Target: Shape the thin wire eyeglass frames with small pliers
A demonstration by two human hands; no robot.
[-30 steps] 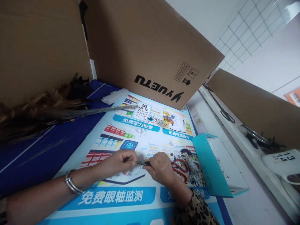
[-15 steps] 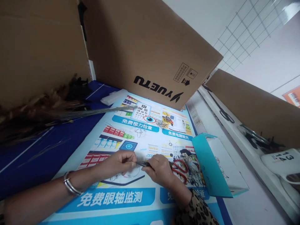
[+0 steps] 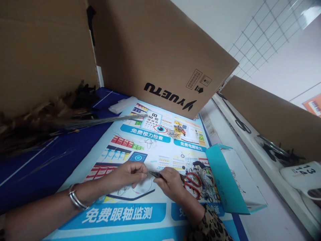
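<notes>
I have the dark pointed tool (image 3: 155, 174) just below the centre of the frame, its rear gripped in the closed fingers of the right hand (image 3: 172, 182) and its tip jutting left, just beside the left fingertips. The left hand (image 3: 135, 173) has thumb and forefinger pinched together; I cannot tell whether anything thin sits between them. Right of the tool I see red-handled scissors (image 3: 193, 183) amid small dark loops. Beyond, right of centre, a teal-and-white box (image 3: 227, 184) lies open, thin tangled strands (image 3: 239, 185) inside. A large cardboard box (image 3: 155, 50) fills the upper middle; its contents are hidden.
</notes>
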